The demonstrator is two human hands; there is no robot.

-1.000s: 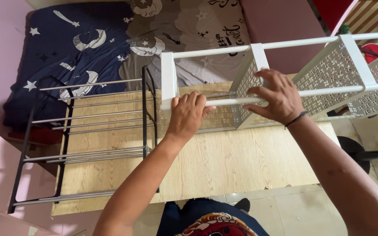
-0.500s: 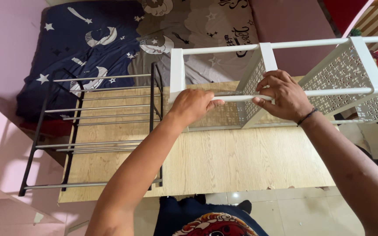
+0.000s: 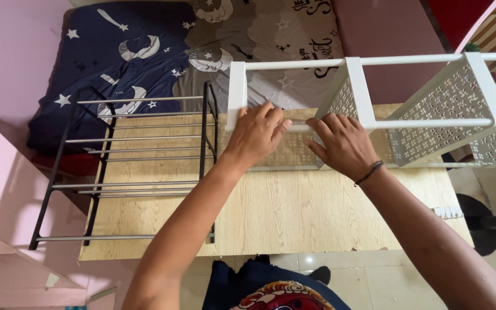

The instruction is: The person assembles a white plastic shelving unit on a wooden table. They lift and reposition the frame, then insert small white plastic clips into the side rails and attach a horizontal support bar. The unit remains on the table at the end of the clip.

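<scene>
From the head camera I look down on a light wooden table point(image 3: 294, 212) that runs under both of my hands, its near edge toward me above a pale tiled floor point(image 3: 397, 281). Beyond the hands, past the table's far edge, I see a bed cover point(image 3: 144, 46) in dark blue and grey printed with moons and stars. A pink wall point(image 3: 7, 51) stands far out to the left of my left hand. A black metal rack point(image 3: 139, 155) with thin silver bars lies on the table just left of my left hand, apart from it.

The white shelf frame point(image 3: 363, 92) lies on its side across the far part of the table, stretching away to the right of my right hand, with perforated white panels point(image 3: 449, 109) between its posts. My left hand point(image 3: 256, 135) sits on the frame's front rail beside the end post, fingers curled over the rail and closed on it. My right hand point(image 3: 343, 143) rests just right of the left, palm down with fingers spread flat against the rail and the lower part of the second post; I cannot tell whether it grips. The two hands lie near each other, with a short piece of white rail showing between them. A dark band circles my right wrist.
</scene>
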